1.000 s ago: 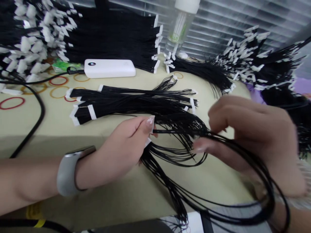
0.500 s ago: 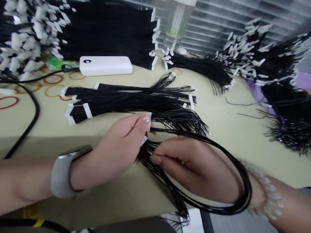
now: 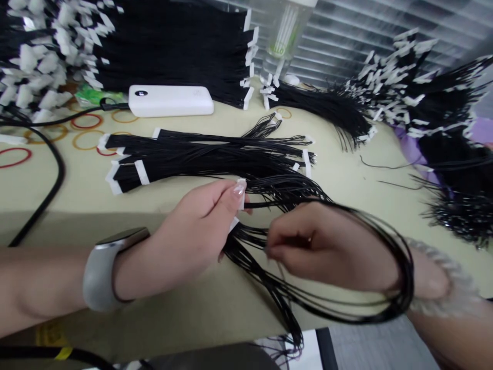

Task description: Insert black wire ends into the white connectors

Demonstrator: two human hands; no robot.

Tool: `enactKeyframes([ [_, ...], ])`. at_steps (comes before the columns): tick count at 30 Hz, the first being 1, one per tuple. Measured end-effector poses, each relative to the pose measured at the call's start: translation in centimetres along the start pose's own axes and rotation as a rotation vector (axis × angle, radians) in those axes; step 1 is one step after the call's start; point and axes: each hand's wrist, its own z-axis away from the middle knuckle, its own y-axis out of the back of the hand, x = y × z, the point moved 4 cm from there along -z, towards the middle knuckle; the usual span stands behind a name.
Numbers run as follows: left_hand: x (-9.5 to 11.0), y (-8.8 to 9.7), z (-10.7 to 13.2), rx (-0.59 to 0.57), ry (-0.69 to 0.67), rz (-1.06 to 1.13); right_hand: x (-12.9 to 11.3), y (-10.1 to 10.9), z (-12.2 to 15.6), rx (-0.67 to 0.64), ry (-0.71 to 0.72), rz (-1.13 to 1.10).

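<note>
My left hand (image 3: 204,221) is closed on a bundle of thin black wires (image 3: 265,280), gripping it by white tape tabs near the thumb. Some wires of this bundle curve in a wide loop (image 3: 410,277) over the back of my right hand and wrist. Others hang down past the table's front edge. My right hand (image 3: 327,246) pinches a few of the wires just right of the left hand; its fingertips are slightly blurred. Behind both hands lie more taped black wire bundles (image 3: 200,159), side by side.
A white power bank (image 3: 171,101) with a black cable stands behind the bundles. Rubber bands (image 3: 87,139) lie at left. Large wire stacks (image 3: 173,46) fill the back, with more wires (image 3: 458,205) at right. A clear bottle (image 3: 287,36) stands by the blinds.
My right hand has moved right and slightly up, away from the left hand, drawing wires with it. The loop round its wrist has spread and shifted right. My left hand keeps its grip.
</note>
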Motion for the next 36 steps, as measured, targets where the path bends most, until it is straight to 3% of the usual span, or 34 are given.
enactKeyframes([
  [3, -0.2, -0.2, 0.2, -0.03, 0.035, 0.051, 2.2, 2.8, 0.6, 0.056, -0.096, 0.068],
  [5, -0.2, -0.2, 0.2, -0.048, 0.048, 0.064, 3.6, 5.5, 1.3, 0.337, -0.191, 0.129],
  [7, -0.1, -0.2, 0.2, -0.058, 0.047, 0.069, 4.4, 8.1, 2.2, 0.733, -0.221, 0.086],
  [10, 0.0, -0.1, 0.2, -0.054, 0.036, 0.054, 5.0, 10.0, 3.3, 1.166, -0.072, -0.307],
  [12, 0.0, -0.1, 0.2, -0.058, 0.032, 0.047, 5.2, 10.4, 3.4, 1.302, 0.001, -0.601],
  [14, -0.1, -0.1, 0.3, -0.066, 0.035, 0.057, 5.2, 10.2, 3.4, 1.365, -0.056, -0.735],
  [16, -0.2, -0.2, 0.3, -0.076, 0.046, 0.073, 4.7, 9.6, 3.2, 1.294, -0.103, -0.69],
  [21, -0.3, -0.2, 0.1, -0.066, 0.045, 0.058, 1.4, 6.3, 2.0, 0.815, 0.063, -0.169],
  [25, -0.3, -0.2, 0.2, -0.067, 0.048, 0.056, -0.6, 4.3, 1.5, 0.665, 0.148, 0.2],
  [30, -0.4, -0.2, 0.2, -0.055, 0.054, 0.073, -0.6, 3.4, 0.9, 0.514, 0.17, 0.222],
  [36, -0.3, -0.2, 0.0, -0.046, 0.032, 0.035, -0.4, 2.9, 0.6, 0.463, 0.185, 0.193],
])
